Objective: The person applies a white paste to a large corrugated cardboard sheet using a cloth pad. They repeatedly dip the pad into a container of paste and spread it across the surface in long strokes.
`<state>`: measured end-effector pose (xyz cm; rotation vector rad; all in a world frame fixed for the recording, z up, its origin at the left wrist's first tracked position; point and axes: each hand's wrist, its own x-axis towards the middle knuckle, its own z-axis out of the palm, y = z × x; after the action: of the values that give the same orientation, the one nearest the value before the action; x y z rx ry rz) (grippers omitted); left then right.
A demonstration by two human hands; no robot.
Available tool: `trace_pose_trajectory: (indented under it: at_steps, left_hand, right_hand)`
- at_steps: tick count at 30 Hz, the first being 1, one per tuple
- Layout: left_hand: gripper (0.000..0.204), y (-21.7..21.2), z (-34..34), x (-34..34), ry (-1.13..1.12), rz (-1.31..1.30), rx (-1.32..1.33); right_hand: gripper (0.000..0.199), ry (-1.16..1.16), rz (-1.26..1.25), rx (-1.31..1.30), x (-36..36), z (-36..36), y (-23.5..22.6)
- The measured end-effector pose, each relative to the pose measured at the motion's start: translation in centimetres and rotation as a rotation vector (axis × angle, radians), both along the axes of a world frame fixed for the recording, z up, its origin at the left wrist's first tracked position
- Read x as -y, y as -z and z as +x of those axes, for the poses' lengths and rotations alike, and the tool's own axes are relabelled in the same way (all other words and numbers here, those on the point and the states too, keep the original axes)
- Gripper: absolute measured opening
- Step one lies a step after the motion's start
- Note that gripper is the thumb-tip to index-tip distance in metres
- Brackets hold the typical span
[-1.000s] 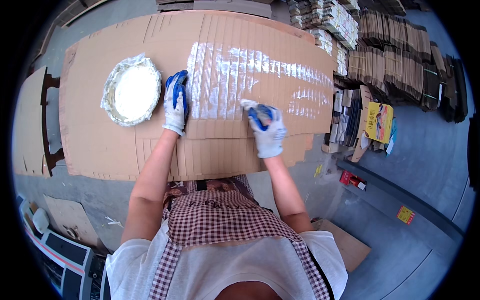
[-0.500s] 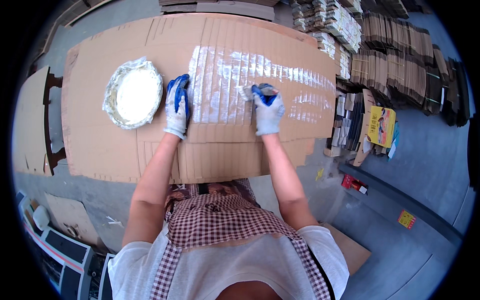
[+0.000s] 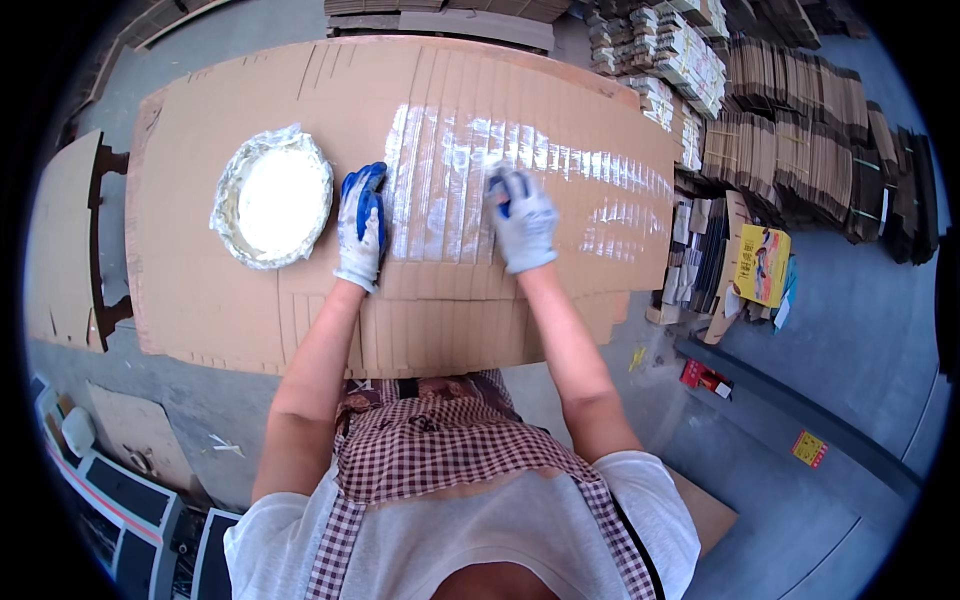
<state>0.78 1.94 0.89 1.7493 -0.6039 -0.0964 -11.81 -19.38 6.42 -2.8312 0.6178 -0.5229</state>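
At right fingers (image 3: pixel 503 187), seemingly a pale wad (image 3: pixel 493 161).

Dark printing shows on the yellow box (image 3: pixel 762 266) at frame right, while the yellow-and-red label (image 3: pixel 809 449) lower right looks too small to read.

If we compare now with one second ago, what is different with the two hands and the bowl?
The right hand has moved over the shiny patch, away from the person and a little to the left. It is blurred, so I cannot tell what it holds. The left hand stays in about the same place on the cardboard, beside the lined bowl, which has not moved on it.
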Motion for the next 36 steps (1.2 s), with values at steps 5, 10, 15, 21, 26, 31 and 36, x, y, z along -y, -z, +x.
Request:
trace_pose_trajectory:
  at_steps: [5, 10, 15, 21, 26, 31, 36]
  left_hand:
    - [0.042, 0.2, 0.0, -0.5, -0.023, 0.021, -0.009]
    - [0.043, -0.5, -0.1, -0.2, 0.008, 0.034, 0.011]
    - [0.043, 0.3, 0.0, -0.6, -0.001, 0.057, 0.056]
    - [0.044, -0.5, 0.0, -0.5, 0.017, 0.052, 0.023]
    - [0.043, -0.1, 0.1, -0.3, 0.02, 0.057, 0.052]
    - [0.044, -0.4, 0.0, -0.6, 0.025, 0.058, 0.017]
    - [0.045, -0.3, 0.0, -0.5, 0.037, 0.09, 0.062]
  right_hand:
    - [0.036, 0.226, 0.117, -0.012, 2.7, 0.3, -1.6]
    - [0.039, -0.132, 0.005, 0.016, -2.3, 2.0, -1.5]
    - [0.028, 0.248, 0.021, -0.133, 5.0, 0.5, -0.3]
    - [0.028, 0.557, 0.392, 0.211, 7.0, -1.9, -1.4]
    - [0.023, 0.513, 0.887, 0.205, 8.7, -4.4, 0.3]
    - [0.025, 0.298, 1.364, 0.527, 6.3, -1.3, -3.6]
    - [0.033, 0.176, 1.488, 0.634, 3.5, 3.8, -1.4]
